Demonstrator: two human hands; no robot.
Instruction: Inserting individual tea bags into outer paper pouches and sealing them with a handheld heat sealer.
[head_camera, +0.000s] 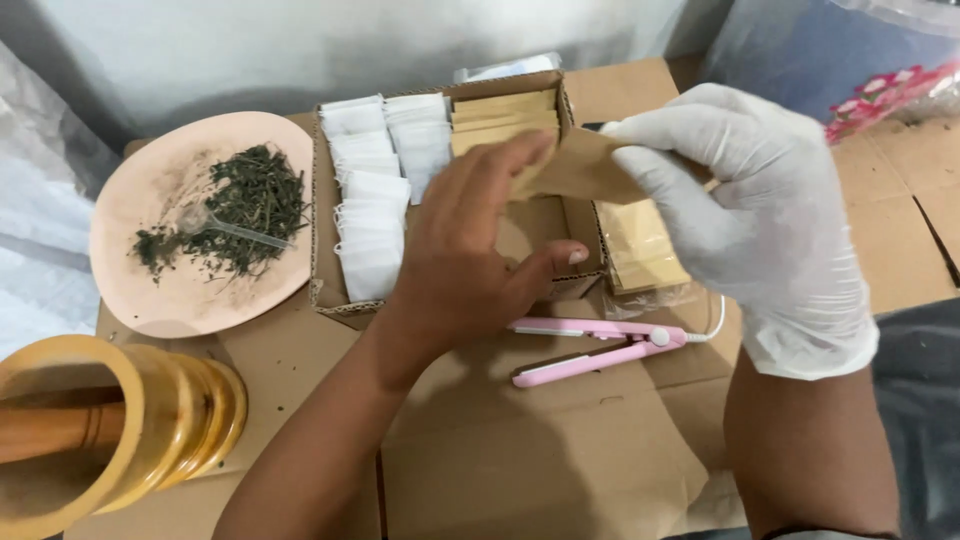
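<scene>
Nearby, pink sealer (598, 349) lies under both hands' brown envelope (585, 172).

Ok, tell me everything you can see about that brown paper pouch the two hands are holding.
The brown paper pouch is a small flat envelope of plain tan, kraft-looking paper. It is held in the air, tilted, above the open cardboard box. The gloved right hand pinches its right end, while the bare left hand touches its left end with the fingertips. The hands hide much of it, so whether it is open or sealed cannot be told.
</scene>
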